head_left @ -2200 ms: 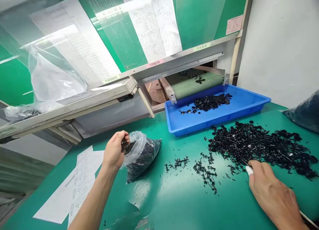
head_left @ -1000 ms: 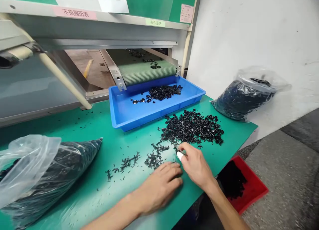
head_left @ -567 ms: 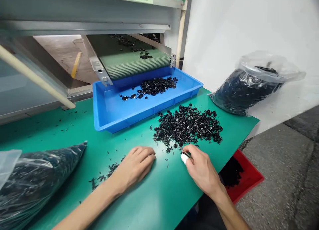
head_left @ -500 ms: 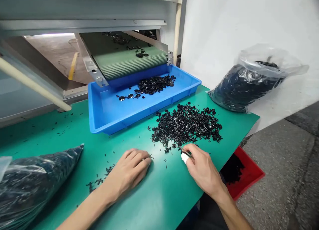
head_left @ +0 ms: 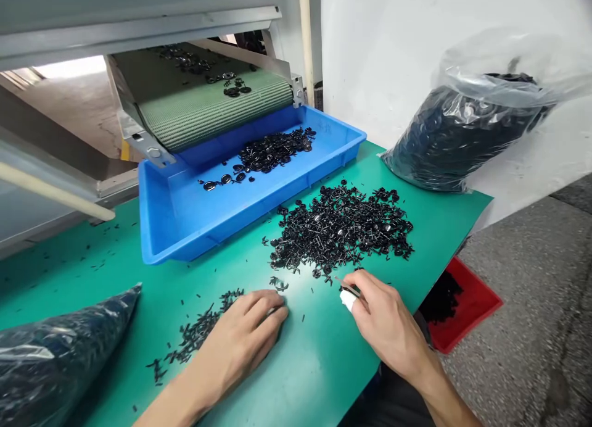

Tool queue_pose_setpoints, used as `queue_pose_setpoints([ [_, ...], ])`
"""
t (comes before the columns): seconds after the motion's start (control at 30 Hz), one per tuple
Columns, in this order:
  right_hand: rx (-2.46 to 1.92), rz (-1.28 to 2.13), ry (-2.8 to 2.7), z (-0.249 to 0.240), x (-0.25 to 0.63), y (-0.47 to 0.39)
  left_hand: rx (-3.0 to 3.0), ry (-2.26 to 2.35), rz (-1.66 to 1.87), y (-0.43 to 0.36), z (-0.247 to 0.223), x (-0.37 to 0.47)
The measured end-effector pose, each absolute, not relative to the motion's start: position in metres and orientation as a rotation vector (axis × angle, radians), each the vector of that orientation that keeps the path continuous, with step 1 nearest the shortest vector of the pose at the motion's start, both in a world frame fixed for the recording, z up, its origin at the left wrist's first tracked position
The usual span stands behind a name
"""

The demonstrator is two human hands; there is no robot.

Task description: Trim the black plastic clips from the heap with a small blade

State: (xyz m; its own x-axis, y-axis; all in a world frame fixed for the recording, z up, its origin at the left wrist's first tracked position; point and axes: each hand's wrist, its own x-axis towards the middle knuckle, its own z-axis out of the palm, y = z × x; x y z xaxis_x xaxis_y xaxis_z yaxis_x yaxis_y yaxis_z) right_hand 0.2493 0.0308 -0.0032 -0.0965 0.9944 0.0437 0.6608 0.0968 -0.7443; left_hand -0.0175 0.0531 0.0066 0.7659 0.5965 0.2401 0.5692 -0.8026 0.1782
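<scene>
A heap of small black parts (head_left: 337,226) lies on the green tabletop (head_left: 296,365). My right hand (head_left: 386,322), white wrapping on its thumb, pinches a thin metal tool (head_left: 349,287) just below the heap. Palm down on the table, my left hand (head_left: 252,337) has its fingers curled; whether anything is beneath them is hidden. Beside it, on the left, spreads a smaller pile of thin black pieces (head_left: 198,331). A few loose black bits (head_left: 279,284) lie just above my left fingertips.
Behind the heap is a blue tray (head_left: 194,220) with black parts, under the end of a green conveyor belt (head_left: 208,115). Filled plastic bags stand at the right (head_left: 467,131) and lie at the left (head_left: 55,365). A red bin (head_left: 478,303) sits below the table's right edge.
The view has shifted, so tray and belt appear further left. More of the thin-piece pile shows beside my left hand. The tool's tip has come away slightly from the heap's lower edge.
</scene>
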Motion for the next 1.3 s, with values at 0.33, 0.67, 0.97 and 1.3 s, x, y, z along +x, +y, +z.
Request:
queue_pose_setpoints([
  [0.33,-1.642,0.823,-1.839,0.002,0.242,0.028,2.973,1.062,0.485,0.037,0.006,-0.032],
  [0.67,-1.636,0.874,-1.840,0.000,0.241,0.026,2.907,1.151,0.402,0.051,0.002,-0.036],
  [0.97,-1.626,0.883,-1.872,0.001,0.234,0.027,2.402,1.462,0.709,0.078,0.019,-0.027],
  [1.3,-1.556,0.794,-1.954,-0.005,0.232,0.013,1.871,1.755,0.943,0.172,-0.009,0.043],
])
